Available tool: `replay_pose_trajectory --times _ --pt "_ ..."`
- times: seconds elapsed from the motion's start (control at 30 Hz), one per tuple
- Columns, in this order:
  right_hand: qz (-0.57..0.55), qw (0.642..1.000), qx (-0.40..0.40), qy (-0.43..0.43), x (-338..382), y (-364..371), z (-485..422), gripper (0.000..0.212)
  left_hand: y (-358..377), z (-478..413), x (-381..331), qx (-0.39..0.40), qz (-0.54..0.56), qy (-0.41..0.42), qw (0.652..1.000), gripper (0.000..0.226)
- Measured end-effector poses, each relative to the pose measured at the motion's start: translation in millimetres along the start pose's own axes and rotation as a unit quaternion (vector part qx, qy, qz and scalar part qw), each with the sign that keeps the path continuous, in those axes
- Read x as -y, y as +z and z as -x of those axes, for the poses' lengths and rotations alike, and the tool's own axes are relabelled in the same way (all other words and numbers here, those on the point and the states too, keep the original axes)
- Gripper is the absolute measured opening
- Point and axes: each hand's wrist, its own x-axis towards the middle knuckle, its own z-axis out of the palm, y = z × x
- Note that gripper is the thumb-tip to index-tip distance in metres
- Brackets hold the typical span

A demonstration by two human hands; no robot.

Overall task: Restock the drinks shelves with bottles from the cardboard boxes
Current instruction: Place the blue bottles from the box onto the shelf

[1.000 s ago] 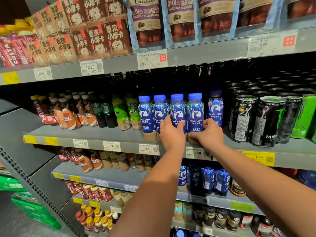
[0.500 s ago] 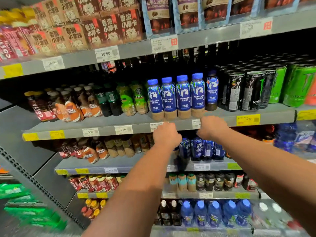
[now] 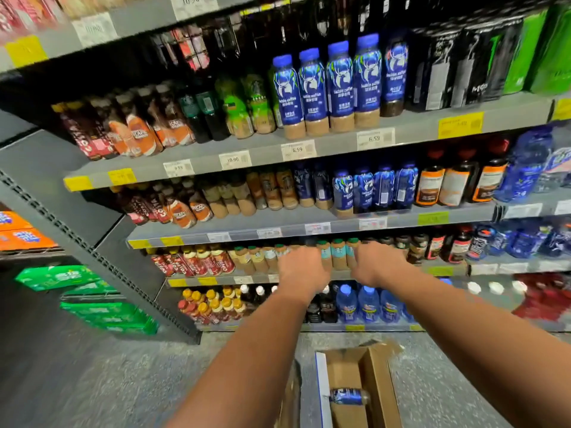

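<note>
One blue-labelled bottle (image 3: 348, 396) lay on its side in the open cardboard box (image 3: 355, 375) on the floor, right below the person's arms. That looked like the one left to fetch. Up on the shelf (image 3: 411, 131) four matching blue-capped bottles (image 3: 332, 88) stood upright in a neat row at the front edge, labels facing out.

Both hands hung empty in mid-air, well above the box and in front of the lower shelves. The left hand (image 3: 301, 270) and the right hand (image 3: 375, 265) were blurred and seen from the back, fingers loosely curled around nothing.

My read: the job here was reaching down. Best to take the lying bottle around its body, not the cap, stand it upright on the way up, and slot it beside the row with its label forward, without nudging its neighbours.
</note>
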Motion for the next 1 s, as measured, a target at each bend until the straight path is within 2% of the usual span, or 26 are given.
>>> replay_pose_trajectory --times 0.17,0.27,0.37,0.57,0.73,1.0 --pt "-0.010 0.998 0.053 -0.007 -20 75 41 0.023 75 41 -15 0.066 0.004 -0.012 0.998 0.028" --pt "-0.018 0.996 0.082 0.011 -33 119 65 0.033 123 66 -23 0.114 0.007 -0.007 0.993 0.031" --pt "-0.031 0.992 0.114 0.036 -39 157 77 0.034 165 84 -22 0.146 -0.010 0.009 0.989 0.032" --pt "-0.044 0.982 0.173 0.065 -39 225 83 0.039 225 84 -12 0.189 -0.004 0.006 0.982 0.029" --pt "-0.043 0.976 0.197 0.082 -34 270 76 0.037 276 79 -1 0.226 -0.007 0.050 0.973 0.026" --pt "-0.098 0.966 0.223 0.087 -53 359 27 0.032 363 51 -3 0.251 0.015 -0.025 0.968 0.028"
